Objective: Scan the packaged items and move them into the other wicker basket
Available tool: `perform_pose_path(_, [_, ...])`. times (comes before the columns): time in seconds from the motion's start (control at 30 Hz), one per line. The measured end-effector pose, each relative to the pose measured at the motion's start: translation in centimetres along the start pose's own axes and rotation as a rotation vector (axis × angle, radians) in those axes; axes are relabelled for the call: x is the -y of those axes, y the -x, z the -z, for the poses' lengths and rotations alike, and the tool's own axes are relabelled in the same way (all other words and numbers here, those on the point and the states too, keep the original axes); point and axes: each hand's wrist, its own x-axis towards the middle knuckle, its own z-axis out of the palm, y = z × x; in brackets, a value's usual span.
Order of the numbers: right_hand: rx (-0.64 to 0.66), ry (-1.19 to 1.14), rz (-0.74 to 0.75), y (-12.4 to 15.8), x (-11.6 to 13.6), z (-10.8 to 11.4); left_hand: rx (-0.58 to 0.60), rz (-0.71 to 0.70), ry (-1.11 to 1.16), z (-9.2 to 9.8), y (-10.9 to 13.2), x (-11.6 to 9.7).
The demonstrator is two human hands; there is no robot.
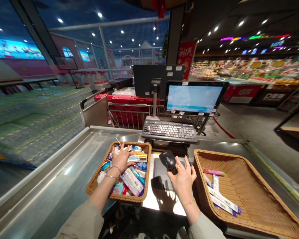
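On the left is a wicker basket (89, 189) full of mixed packaged sweets and small boxes. My left hand (122, 158) rests over its contents, fingers spread, touching packets at the back; what lies under the palm is hidden. A white and purple packet (133, 182) lies beside that wrist. My right hand (183, 179) grips a black handheld barcode scanner (167, 158) by its handle, with some fingers loosely extended. The scanner is raised above the counter, its head tilted to the left, and casts a shadow below.
A larger wicker basket (259, 186) on the right holds several slim packets (224, 200) and a pink tube (213, 172). Behind the scanner stand a keyboard (169, 130) and a lit monitor (193, 98). The metal counter (72, 169) has a raised left rim. A shopping cart (127, 116) stands beyond.
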Motion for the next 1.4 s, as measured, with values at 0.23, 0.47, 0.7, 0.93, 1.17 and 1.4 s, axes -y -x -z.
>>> perform_pose_path(0.23, [0.022,-0.028,0.004,0.0,0.1,0.1,-0.091,-0.052,-0.032,1.6,0.5,0.7])
perform_pose_path(0.47, [0.012,-0.038,0.01,-0.1,0.2,0.4,-0.18,-0.046,-0.075,3.1,1.0,1.5])
perform_pose_path(0.7, [0.016,-0.036,0.002,-0.2,0.1,0.9,-0.277,-0.104,-0.043,3.1,0.2,-0.4])
perform_pose_path(0.93, [0.012,-0.019,-0.02,-0.1,-0.2,1.4,-0.283,-0.173,0.014,2.9,-1.0,-4.0])
perform_pose_path(1.17, [0.025,-0.044,-0.046,0.0,-0.5,2.0,-0.3,-0.215,0.035,2.6,-1.9,-7.2])
perform_pose_path(1.4, [0.052,-0.04,-0.023,0.2,-0.9,2.3,-0.336,-0.251,0.036,2.0,-2.8,-9.0])
